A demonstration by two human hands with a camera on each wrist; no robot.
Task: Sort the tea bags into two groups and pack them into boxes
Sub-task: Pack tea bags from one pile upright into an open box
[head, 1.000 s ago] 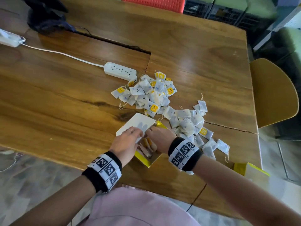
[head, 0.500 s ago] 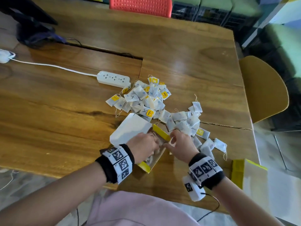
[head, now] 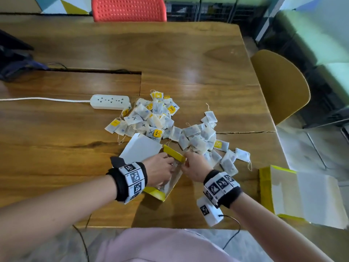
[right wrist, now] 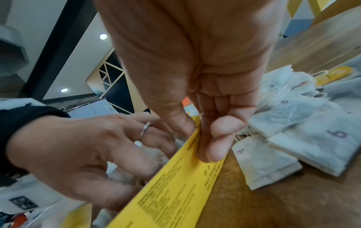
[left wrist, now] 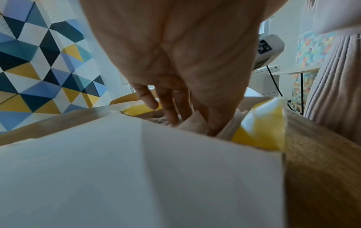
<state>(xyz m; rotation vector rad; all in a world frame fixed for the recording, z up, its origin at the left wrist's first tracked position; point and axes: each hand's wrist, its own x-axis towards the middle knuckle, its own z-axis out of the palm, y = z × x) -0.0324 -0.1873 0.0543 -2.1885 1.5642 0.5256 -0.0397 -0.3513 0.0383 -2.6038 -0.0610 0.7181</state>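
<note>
Pinching the yellow side wall of the open box (head: 174, 155) between thumb and curled fingers (right wrist: 216, 138), the right hand (head: 194, 167) steadies it near the front edge of the wooden table (head: 188, 53). The left hand (head: 160, 171) reaches down into the same box, its fingers (left wrist: 170, 108) extended among tea bags inside; whether they hold one cannot be told, since the hand and the white lid flap (head: 140, 148) hide most of the interior. How many bags lie within is not visible. One loose heap of tea bags (head: 170, 125) sits just beyond the box, overlapping too much to count. A second box (head: 302, 193) lies open at the right, cut off by the table edge. One white power strip (head: 110, 101) lies beside the heap.
</note>
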